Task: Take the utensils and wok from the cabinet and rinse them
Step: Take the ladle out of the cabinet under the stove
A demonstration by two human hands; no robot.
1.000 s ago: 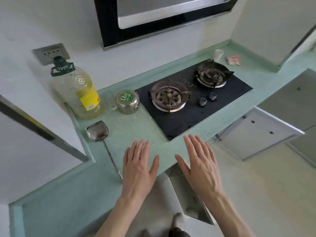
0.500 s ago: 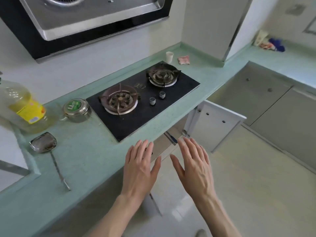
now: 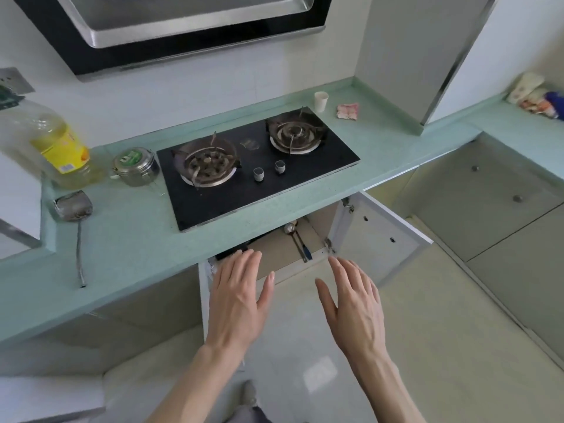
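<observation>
Head view. The viewpoint has drawn back and swung right over the last second, so the open cabinet [image 3: 293, 239] under the hob [image 3: 256, 169] is now exposed, its door [image 3: 381, 233] swung out to the right. The left hand [image 3: 241, 297] and right hand [image 3: 354, 303] have moved off the bench [image 3: 128, 239] edge and now hover before the opening, fingers straight and spread, holding nothing. This suggests the reach for the first item is about to begin. Inside the cabinet lie a ladle [image 3: 291, 232] and a blue-handled utensil [image 3: 305, 250]; a dark edge at left may be the wok, but this cannot be confirmed. On the bench stand an oil bottle [image 3: 58, 145], partly full, a closed steel canister [image 3: 135, 166], contents hidden, and a paper cup [image 3: 320, 101].
</observation>
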